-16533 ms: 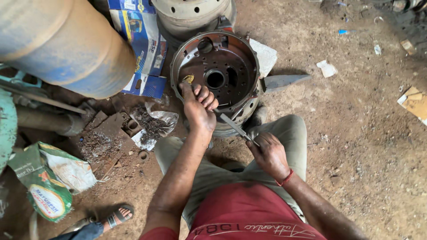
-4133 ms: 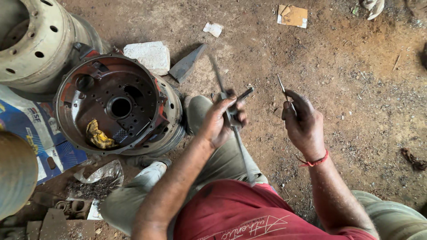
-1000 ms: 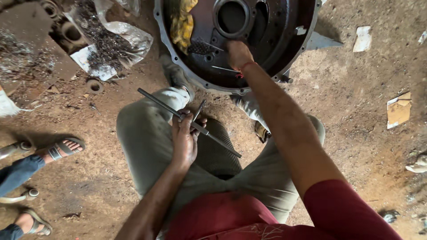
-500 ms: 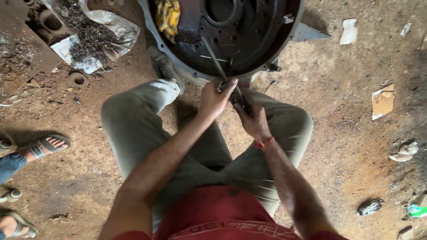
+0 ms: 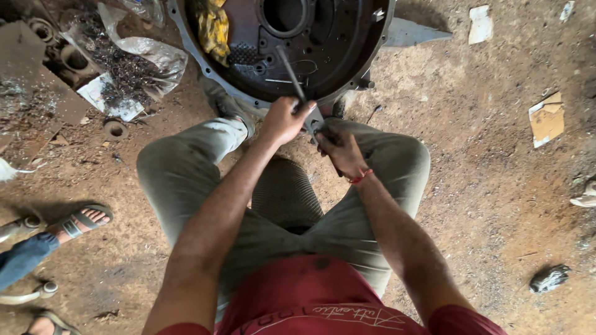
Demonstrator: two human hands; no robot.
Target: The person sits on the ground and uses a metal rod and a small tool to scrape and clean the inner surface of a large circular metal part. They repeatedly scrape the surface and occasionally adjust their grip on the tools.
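Head view: a thin metal rod (image 5: pixel 290 69) is gripped at its lower end by the left hand (image 5: pixel 282 119), fingers curled tight around it, its free end slanting up past the knuckles into a round metal housing (image 5: pixel 347 62). The rod is judged stiff, light and probably greasy, best held low where the fingers sit. The right hand (image 5: pixel 340 149) is closed just beside the left (what it holds cannot be told). A yellow rag (image 5: pixel 214 28) lies crumpled inside the housing, beyond the fingertips. Left of them, a torn plastic sheet (image 5: pixel 146 59) carries dark metal scraps on the dirt floor (image 5: pixel 484 205).
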